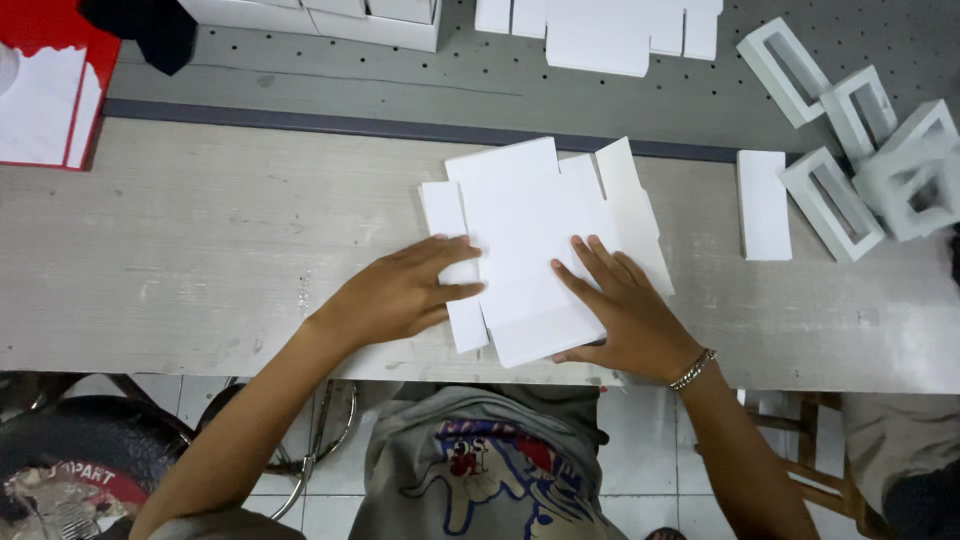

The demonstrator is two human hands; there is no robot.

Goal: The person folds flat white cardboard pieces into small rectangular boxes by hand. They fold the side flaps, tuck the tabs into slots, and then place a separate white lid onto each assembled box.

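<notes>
A flat white die-cut cardboard box blank [530, 230] lies on the grey wooden workbench [200, 250], its flaps spread out to the sides. My left hand [405, 292] presses on the blank's left flap, fingers together over its edge. My right hand [625, 305], with a metal bracelet at the wrist, lies flat on the blank's right half, fingers spread, thumb under the near edge.
Several folded white box inserts with rectangular windows [860, 150] stand at the right, beside a flat white piece [765, 203]. More white blanks [610, 30] lie on the far perforated surface. A red and white carton [45, 85] sits far left. A stool [80, 450] stands below.
</notes>
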